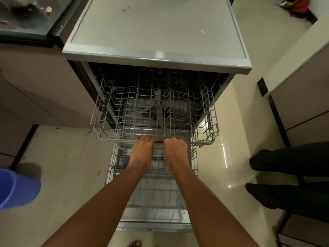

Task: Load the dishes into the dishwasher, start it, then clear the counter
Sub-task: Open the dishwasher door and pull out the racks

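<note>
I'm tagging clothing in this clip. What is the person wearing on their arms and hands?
Nothing shows on them. The left hand and right hand are bare, with no gloves, rings or watch visible, and both forearms are uncovered, with no sleeve in view.

No readable text, labels, brand marks or numbers anywhere in view. Grey-topped dishwasher (156, 32) shows only smudges on its top, nothing legible. The open door's front edge (153, 227) has a small dark mark at its centre, too small to read.
</note>
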The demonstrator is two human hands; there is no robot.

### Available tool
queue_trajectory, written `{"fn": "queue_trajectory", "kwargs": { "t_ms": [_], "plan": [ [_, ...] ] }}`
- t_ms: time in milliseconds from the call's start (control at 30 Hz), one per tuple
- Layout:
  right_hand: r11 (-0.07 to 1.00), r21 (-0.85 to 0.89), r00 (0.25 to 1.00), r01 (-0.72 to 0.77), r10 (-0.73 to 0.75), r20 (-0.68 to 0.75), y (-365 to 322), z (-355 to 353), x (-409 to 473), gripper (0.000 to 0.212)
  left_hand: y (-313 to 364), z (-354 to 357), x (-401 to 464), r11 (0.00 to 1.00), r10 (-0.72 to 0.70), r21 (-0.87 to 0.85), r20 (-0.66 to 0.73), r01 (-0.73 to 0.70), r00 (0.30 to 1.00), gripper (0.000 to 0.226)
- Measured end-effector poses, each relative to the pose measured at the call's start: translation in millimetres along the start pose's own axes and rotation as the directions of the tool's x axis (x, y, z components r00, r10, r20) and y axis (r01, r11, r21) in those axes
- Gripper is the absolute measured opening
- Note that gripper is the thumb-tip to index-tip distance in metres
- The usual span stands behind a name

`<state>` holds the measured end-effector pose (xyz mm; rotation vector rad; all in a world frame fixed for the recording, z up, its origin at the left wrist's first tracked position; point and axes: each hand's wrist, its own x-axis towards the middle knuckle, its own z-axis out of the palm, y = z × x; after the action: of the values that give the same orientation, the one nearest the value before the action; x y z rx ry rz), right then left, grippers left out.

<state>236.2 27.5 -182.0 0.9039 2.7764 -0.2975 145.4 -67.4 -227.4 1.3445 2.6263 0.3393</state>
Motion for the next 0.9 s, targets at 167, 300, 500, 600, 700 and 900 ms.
{"fn": "queue_trajectory", "kwargs": {
  "t_ms": [167, 300, 500, 600, 700, 900],
  "plan": [
    [1.000, -0.019, 0.999, 0.017, -0.016, 0.029, -3, 15, -16, 0.012, -6, 0, -17, 0.999, 0.024, 0.031, 0.030, -0.025, 0.999, 0.047],
    [1.000, -0.010, 1.000, 0.007, -0.007, 0.026, -1, 21, -30, 0.016, -5, -4, -30, 0.999, 0.047, 0.001, 0.075, -0.047, 0.996, 0.044],
    [1.000, 0.002, 0.999, -0.017, 0.017, 0.040, -1, 28, -48, 0.016, -1, -7, -48, 0.998, 0.069, 0.002, 0.127, -0.070, 0.989, 0.055],
    [1.000, 0.027, 0.999, -0.016, 0.015, 0.033, -7, 33, -59, 0.015, -4, -7, -59, 0.997, 0.072, 0.016, 0.140, -0.075, 0.987, 0.049],
    [0.999, 0.032, 0.998, -0.020, 0.018, 0.052, -16, 39, -76, 0.016, -6, -7, -77, 0.997, 0.059, 0.033, 0.137, -0.064, 0.989, 0.048],
    [0.999, 0.032, 0.998, -0.021, 0.019, 0.065, -17, 42, -100, 0.020, 2, -12, -98, 0.998, 0.039, 0.046, 0.189, -0.049, 0.981, 0.053]
  ]
}}
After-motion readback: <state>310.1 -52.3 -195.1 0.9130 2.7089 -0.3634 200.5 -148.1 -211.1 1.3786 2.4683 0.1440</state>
